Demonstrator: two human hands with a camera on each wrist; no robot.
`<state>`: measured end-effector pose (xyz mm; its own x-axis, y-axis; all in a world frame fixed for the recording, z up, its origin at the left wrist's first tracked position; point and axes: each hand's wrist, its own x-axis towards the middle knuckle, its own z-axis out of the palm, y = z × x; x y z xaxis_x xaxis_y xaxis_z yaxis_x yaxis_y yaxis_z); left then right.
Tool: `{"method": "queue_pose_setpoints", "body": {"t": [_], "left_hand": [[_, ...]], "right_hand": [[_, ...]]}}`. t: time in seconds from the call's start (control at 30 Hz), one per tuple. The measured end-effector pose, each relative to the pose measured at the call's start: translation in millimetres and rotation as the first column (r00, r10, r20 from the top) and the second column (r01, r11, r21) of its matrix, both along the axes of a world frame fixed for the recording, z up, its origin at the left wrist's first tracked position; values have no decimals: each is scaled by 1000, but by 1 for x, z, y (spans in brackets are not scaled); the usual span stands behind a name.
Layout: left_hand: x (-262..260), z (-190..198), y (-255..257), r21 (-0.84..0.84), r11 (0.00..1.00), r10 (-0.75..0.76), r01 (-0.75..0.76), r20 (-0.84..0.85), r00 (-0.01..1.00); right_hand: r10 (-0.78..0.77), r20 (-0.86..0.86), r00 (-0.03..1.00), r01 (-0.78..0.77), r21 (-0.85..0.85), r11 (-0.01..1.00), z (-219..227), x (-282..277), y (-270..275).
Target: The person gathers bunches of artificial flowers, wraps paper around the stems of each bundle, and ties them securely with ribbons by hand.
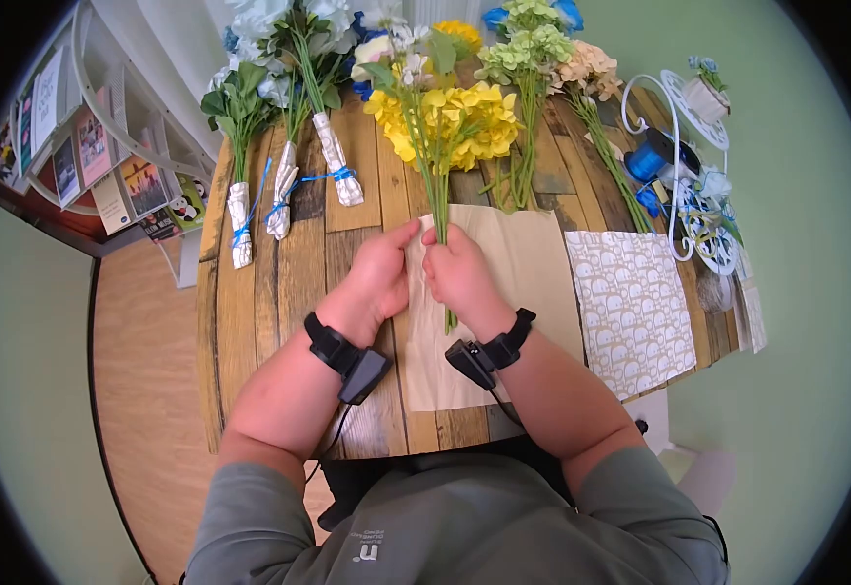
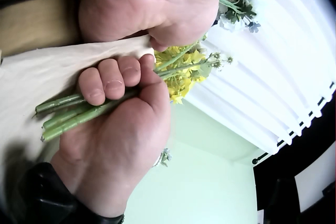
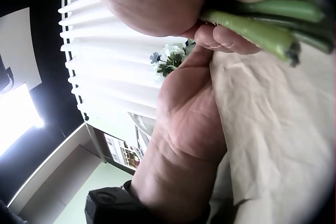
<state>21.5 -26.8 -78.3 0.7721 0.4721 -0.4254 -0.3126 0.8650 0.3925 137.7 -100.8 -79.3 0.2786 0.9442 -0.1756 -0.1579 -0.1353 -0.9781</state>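
My right hand (image 1: 459,278) grips the green stems (image 1: 442,210) of a bunch of artificial flowers, its fingers curled round them in the left wrist view. Yellow blooms (image 1: 455,125) and small white ones top the bunch, pointing away from me. The cut stem ends (image 2: 63,119) stick out below the fist. Under the stems lies a sheet of brown wrapping paper (image 1: 533,322). At the paper's left edge, my left hand (image 1: 378,273) holds the upper corner, thumb along it. Its fingers are partly hidden behind the raised paper (image 3: 262,113) in the right wrist view.
Several bouquets with white-wrapped, blue-tied stems (image 1: 238,224) lie at the back left. Green flowers (image 1: 528,58) and peach flowers (image 1: 589,70) lie behind. Patterned paper (image 1: 630,312) sits to the right, near blue ribbon (image 1: 646,161) and a white metal stand (image 1: 677,166).
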Motion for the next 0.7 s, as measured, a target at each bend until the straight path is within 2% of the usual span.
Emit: {"method": "queue_pose_setpoints", "body": {"t": [0.03, 0.1, 0.17, 0.23, 0.37, 0.53, 0.7], "left_hand": [[3, 6, -3, 27, 997, 68, -66, -101, 993], [3, 6, -5, 86, 994, 73, -66, -77, 994], [5, 8, -8, 143, 988, 67, -57, -61, 996], [10, 14, -12, 386, 922, 92, -11, -192, 977], [14, 22, -12, 424, 906, 93, 4, -207, 974], [5, 31, -20, 462, 887, 117, 17, -259, 959], [-4, 12, -16, 467, 884, 128, 2, -246, 961]], "right_hand": [[11, 48, 999, -11, -14, 1000, 3, 1, 1], [20, 88, 996, -17, -26, 1000, 2, 4, 2], [17, 330, 944, -13, -16, 1000, -6, 6, 3], [5, 368, 930, -5, 0, 1000, -2, 5, 2], [5, 520, 854, -21, 25, 999, 8, 2, 2], [18, 507, 862, -21, 1, 1000, 21, -6, -11], [26, 443, 896, -39, 20, 999, 0, -12, -19]]}}
